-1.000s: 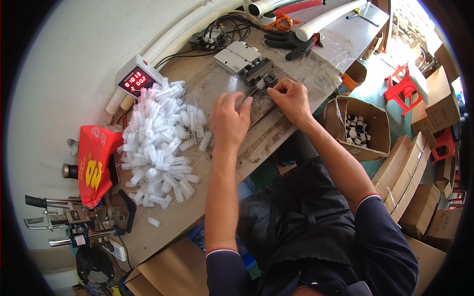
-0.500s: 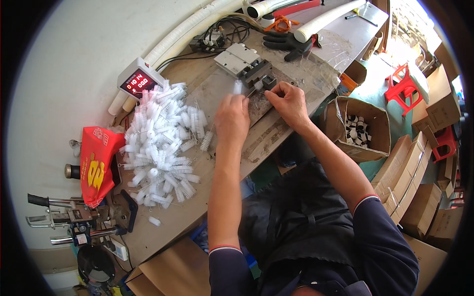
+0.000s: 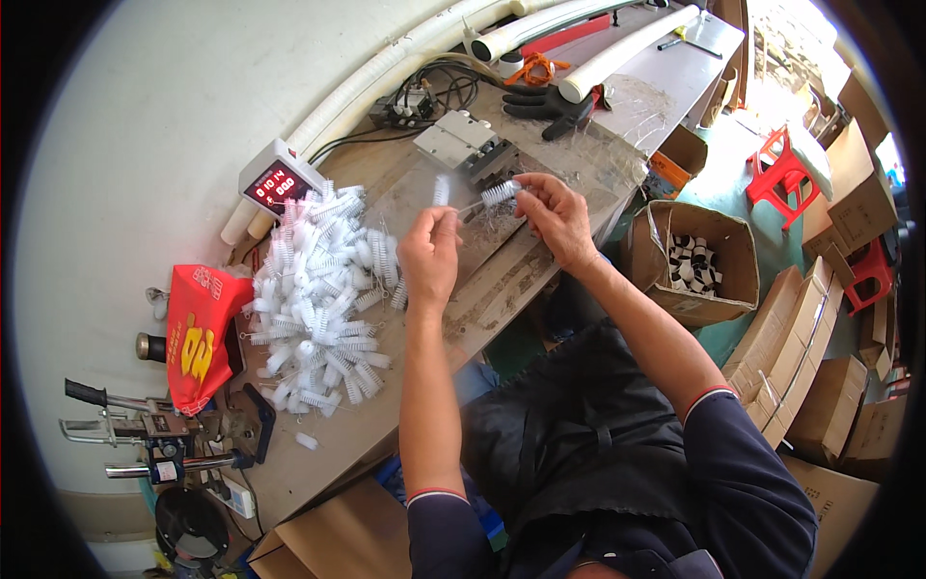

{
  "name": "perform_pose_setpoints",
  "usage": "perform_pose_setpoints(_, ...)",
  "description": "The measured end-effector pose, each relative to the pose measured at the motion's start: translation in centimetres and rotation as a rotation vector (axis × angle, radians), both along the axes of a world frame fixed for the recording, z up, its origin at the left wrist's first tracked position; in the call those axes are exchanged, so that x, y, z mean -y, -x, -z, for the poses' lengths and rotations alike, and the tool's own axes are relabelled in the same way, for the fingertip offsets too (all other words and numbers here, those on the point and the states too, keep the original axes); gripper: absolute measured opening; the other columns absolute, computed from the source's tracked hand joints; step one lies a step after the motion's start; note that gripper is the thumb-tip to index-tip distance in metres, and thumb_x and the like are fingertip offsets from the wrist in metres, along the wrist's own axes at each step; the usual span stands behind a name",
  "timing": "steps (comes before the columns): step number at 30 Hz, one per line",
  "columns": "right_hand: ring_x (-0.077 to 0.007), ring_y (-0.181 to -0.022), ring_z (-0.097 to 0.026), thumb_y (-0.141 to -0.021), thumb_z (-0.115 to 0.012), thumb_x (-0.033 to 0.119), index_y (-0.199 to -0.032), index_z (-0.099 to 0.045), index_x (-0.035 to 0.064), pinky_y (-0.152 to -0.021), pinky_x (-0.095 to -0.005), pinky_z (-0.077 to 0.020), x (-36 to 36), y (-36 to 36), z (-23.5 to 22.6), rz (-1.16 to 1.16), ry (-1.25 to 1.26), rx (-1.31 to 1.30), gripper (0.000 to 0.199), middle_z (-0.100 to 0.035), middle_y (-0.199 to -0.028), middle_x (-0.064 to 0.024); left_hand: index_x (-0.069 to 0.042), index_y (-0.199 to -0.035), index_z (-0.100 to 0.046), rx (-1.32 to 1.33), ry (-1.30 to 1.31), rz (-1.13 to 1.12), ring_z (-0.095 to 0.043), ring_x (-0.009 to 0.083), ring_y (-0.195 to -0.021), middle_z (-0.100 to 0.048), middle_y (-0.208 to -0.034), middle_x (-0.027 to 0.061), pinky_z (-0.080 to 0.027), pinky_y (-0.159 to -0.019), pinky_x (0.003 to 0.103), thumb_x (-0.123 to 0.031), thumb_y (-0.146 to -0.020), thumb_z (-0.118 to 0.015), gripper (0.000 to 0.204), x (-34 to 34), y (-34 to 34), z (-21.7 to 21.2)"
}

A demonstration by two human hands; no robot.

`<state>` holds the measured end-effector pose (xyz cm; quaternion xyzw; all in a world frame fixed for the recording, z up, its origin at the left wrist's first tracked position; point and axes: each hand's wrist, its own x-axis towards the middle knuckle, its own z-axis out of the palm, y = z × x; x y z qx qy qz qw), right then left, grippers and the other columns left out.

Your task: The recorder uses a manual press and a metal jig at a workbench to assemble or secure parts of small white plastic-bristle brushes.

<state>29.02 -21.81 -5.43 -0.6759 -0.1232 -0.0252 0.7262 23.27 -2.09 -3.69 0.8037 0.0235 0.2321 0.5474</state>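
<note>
My left hand (image 3: 429, 256) is closed, with a white bristle brush (image 3: 442, 190) standing up from its fingers. A thin wire stem also runs from these fingers toward a second white spiral brush (image 3: 500, 193) between my hands. My right hand (image 3: 558, 220) pinches the far end of that second brush; its fingertips partly hide the end. Just beyond both hands sits a small metal clamping fixture (image 3: 458, 142) with a darker jaw block. To the left of my left hand lies a large heap of similar white brushes (image 3: 313, 299) with wire stems.
A digital counter box (image 3: 280, 180) with red figures stands behind the heap, near a red bag (image 3: 201, 333). A black glove (image 3: 552, 108) and white tubes (image 3: 627, 53) lie farther back. Right of the bench is a cardboard box (image 3: 738, 289) holding black-and-white pieces.
My hands have drawn back from the fixture, the left moving slightly left and nearer me. The second brush now shows between them. The whole view has shifted a little.
</note>
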Motion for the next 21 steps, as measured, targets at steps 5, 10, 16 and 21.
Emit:
perform_pose_setpoints(5, -0.0052, -0.066, -0.056, -0.096, -0.070, 0.016, -0.116, -0.071, -0.0004, -0.059, -0.0230, -0.0459, 0.4, 0.0, 0.3, -0.077, -0.028, 0.019, 0.026, -0.069, -0.079, -0.0011, -0.002, -0.104, -0.071, -0.090, 0.029, 0.098, -0.063, 0.0105, -0.069, -0.073, -0.087, 0.0051, -0.050, -0.064, 0.027, -0.017, -0.102, -0.062, 0.017, 0.1, 0.2, 0.0)
perform_pose_setpoints(10, -0.0061, -0.060, -0.058, -0.097, -0.069, 0.016, -0.106, -0.072, -0.0001, -0.054, -0.0229, -0.0469, 0.6, -0.3, 0.5, -0.163, -0.088, -0.094, 0.019, -0.070, -0.077, -0.0022, -0.004, -0.108, -0.071, -0.122, 0.067, 0.160, -0.062, 0.0086, -0.071, -0.073, -0.089, 0.0045, -0.049, -0.064, 0.025, -0.016, -0.103, -0.059, 0.018, 0.6, 0.3, -0.3)
perform_pose_setpoints(16, -0.0050, -0.064, -0.059, -0.101, -0.067, 0.014, -0.109, -0.071, 0.0003, -0.057, -0.0204, -0.0476, 0.7, -0.1, 0.0, -0.227, 0.014, -0.073, 0.017, -0.070, -0.080, -0.0022, -0.007, -0.122, -0.068, -0.149, 0.124, 0.209, -0.061, 0.0075, -0.072, -0.073, -0.090, 0.0043, -0.049, -0.065, 0.024, -0.011, -0.103, -0.056, 0.023, 1.6, 0.3, -0.6)
perform_pose_setpoints(21, -0.0057, -0.062, -0.059, -0.097, -0.069, 0.014, -0.109, -0.071, 0.0015, -0.055, -0.0222, -0.0460, 0.3, -0.3, 0.5, -0.214, -0.019, -0.050, 0.018, -0.070, -0.077, -0.0013, -0.007, -0.129, -0.063, -0.208, -0.174, 0.242, -0.071, 0.0198, -0.083, -0.074, -0.096, 0.0115, -0.055, -0.073, 0.033, -0.009, -0.100, -0.059, 0.029, 2.0, 0.2, -0.7)
